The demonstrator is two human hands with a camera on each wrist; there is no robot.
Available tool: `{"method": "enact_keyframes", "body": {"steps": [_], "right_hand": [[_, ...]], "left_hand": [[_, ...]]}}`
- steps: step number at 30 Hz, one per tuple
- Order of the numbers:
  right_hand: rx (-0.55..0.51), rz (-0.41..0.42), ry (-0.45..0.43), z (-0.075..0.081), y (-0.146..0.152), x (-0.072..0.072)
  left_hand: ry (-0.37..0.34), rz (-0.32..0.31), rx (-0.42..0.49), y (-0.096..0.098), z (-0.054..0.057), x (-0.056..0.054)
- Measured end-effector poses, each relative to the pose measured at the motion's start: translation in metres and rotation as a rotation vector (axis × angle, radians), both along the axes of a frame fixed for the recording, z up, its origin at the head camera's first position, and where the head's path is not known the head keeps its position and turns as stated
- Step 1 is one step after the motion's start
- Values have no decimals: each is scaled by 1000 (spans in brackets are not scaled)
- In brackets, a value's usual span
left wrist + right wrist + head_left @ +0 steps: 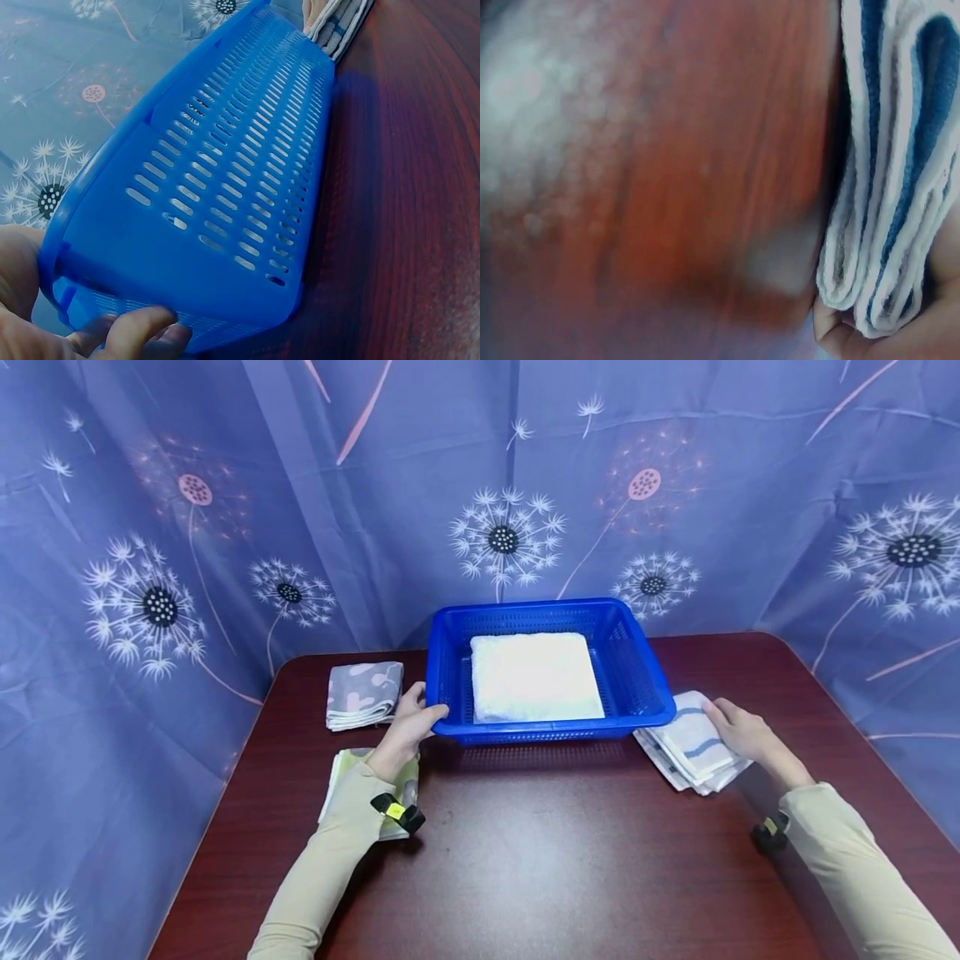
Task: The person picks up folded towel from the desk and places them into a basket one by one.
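Note:
A blue perforated plastic basket (637, 685) stands toward the back of the table, a folded white towel (534, 677) lying flat inside. My left hand (408, 722) grips the basket's rim at its front left corner; the left wrist view shows fingers (139, 330) curled below the rim. At the basket's right front corner, my right hand (738, 729) holds a folded white towel with blue stripes (693, 743). Its layered edges (885, 187) fill the right side of the right wrist view, with a fingertip showing beneath them.
Left of the basket lies a folded grey towel with pink shapes (363, 693). Nearer, partly under my left forearm, is a folded yellow-green towel (345, 768). A blue dandelion-print curtain (397, 527) hangs behind and beside the dark red wooden table (525, 852).

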State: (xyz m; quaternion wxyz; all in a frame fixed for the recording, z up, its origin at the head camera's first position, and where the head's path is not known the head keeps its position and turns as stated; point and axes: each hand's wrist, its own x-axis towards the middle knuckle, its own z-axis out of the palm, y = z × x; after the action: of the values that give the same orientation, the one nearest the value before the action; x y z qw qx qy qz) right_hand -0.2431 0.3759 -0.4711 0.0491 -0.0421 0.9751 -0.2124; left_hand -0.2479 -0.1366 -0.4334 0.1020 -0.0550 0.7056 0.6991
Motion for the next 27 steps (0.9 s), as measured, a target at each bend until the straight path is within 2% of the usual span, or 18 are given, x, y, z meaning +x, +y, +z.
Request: {"method": "enact_keyframes", "body": {"steps": [8, 17, 27], "right_hand": [[22, 28, -15, -2, 2, 1], [14, 34, 10, -2, 4, 6], [32, 43, -32, 0, 6, 11]], "left_hand": [[-1, 13, -9, 0, 0, 0], [-3, 11, -5, 0, -1, 0], [-1, 14, -18, 0, -1, 0]]}}
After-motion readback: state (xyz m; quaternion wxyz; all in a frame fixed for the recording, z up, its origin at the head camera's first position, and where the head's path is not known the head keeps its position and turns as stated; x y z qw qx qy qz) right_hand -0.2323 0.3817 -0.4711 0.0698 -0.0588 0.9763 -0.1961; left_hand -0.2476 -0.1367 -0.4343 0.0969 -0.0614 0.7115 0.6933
